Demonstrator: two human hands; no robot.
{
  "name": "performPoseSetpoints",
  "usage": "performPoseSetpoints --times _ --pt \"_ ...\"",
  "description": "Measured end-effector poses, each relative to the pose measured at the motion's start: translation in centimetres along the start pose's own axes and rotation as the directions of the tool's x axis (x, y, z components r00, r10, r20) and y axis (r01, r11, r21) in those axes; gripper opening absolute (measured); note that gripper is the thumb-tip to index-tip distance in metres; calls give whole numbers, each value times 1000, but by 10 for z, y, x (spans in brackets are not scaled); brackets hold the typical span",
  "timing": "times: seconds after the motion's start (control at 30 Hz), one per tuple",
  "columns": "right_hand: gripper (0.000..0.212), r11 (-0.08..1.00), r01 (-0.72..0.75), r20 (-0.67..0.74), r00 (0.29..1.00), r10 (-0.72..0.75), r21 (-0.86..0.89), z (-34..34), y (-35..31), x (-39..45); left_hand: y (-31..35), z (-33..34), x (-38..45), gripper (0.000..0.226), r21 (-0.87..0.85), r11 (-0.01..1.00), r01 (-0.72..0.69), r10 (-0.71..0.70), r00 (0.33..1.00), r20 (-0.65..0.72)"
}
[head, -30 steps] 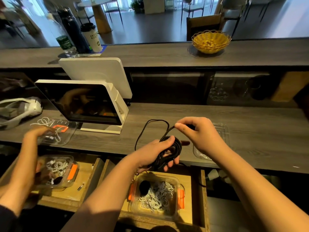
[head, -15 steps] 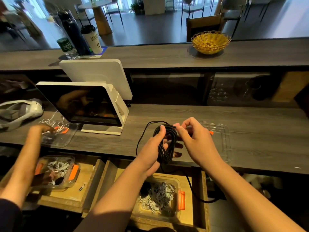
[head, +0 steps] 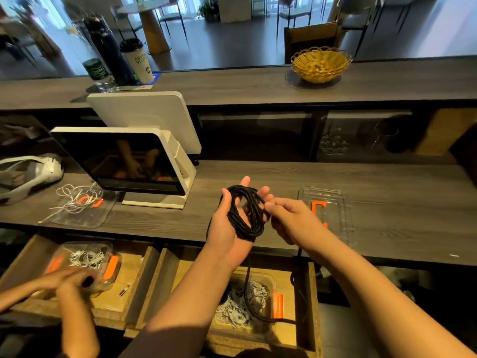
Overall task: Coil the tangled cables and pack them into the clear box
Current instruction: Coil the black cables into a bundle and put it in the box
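A black cable coil [head: 245, 215] is looped around my left hand [head: 227, 228], which is palm up with straight fingers above the counter's front edge. My right hand [head: 291, 223] pinches a strand at the coil's right side. The loose tail of the black cable [head: 248, 282] hangs down into the open drawer. There the clear box [head: 271, 280] with orange latches holds several coiled white cables [head: 240, 303]. Its clear lid [head: 327, 215] lies on the counter to the right of my hands.
Another person's hands [head: 74, 282] work at a second clear box [head: 85, 259] in the left drawer. A second lid with a loose white cable [head: 77, 202] lies beside the white screen terminal [head: 129, 161]. A yellow basket [head: 320, 63], bottles and a cup [head: 138, 60] stand on the upper ledge.
My left hand turned palm up and straightened its fingers under the coil. My right hand shifted to the coil's right side. The other person's hand left the counter lid for the drawer.
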State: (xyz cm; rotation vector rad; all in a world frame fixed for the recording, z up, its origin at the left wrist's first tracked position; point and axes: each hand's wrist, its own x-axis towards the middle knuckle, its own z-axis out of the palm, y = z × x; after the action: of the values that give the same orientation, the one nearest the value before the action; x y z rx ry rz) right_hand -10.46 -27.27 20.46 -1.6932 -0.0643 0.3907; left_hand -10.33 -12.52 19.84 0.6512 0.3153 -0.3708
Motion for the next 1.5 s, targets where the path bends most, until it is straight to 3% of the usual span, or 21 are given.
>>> performPoseSetpoints --times 0.1,0.23,0.3,0.4,0.6,0.8,0.97,1.1,1.2,1.27,1.33,1.4,1.43,1.47,1.5 --pt "28 980 -115 58 993 107 160 -2 0 0 -1 0 2 52 -58 998 -20 18 1000 -25" --pt "28 949 -247 148 964 220 195 -2 10 -2 11 1 9 49 -233 965 -124 103 990 -101" --pt "32 964 -234 131 967 218 126 2 17 -5 16 1 14 48 -265 952 -152 118 983 -143" --pt "35 980 -152 67 985 162 -127 12 18 -8 18 -1 17 48 -230 958 -169 126 974 -190" --pt "27 855 -5 86 995 59 -519 29 11 -19 14 -10 24 49 -91 967 -236 197 929 -313" --pt "22 781 43 44 999 -20 -623 39 11 -26 11 -11 32 44 222 901 -374 435 766 -473" --pt "13 792 57 111 994 14 -608 35 7 -29 8 -7 29 31 471 805 -359 561 720 -409" --pt "19 754 26 122 990 73 -656 28 2 -32 5 -5 24 14 718 598 -357 679 701 -217" --pt "9 888 -84 -53 996 67 -453 25 5 -32 6 -10 22 16 814 464 -348 709 697 -107" --pt "12 983 -180 -191 967 169 -42 24 12 -29 5 -13 23 19 847 390 -361 731 681 -47" --pt "23 853 -275 -146 917 372 443 23 18 -29 4 -11 24 20 856 353 -378 743 670 -10" --pt "29 609 -339 17 882 471 717 19 22 -29 6 -10 26 19 858 340 -386 752 659 -1" --pt "27 527 -370 95 874 476 765 18 24 -30 7 -10 27 18 856 342 -387 757 653 -7" --pt "25 512 -404 154 874 461 758 16 24 -30 9 -11 28 17 854 349 -386 762 647 -19" --pt "23 578 -436 185 878 441 690 14 25 -31 11 -12 28 16 853 358 -381 766 642 -35"
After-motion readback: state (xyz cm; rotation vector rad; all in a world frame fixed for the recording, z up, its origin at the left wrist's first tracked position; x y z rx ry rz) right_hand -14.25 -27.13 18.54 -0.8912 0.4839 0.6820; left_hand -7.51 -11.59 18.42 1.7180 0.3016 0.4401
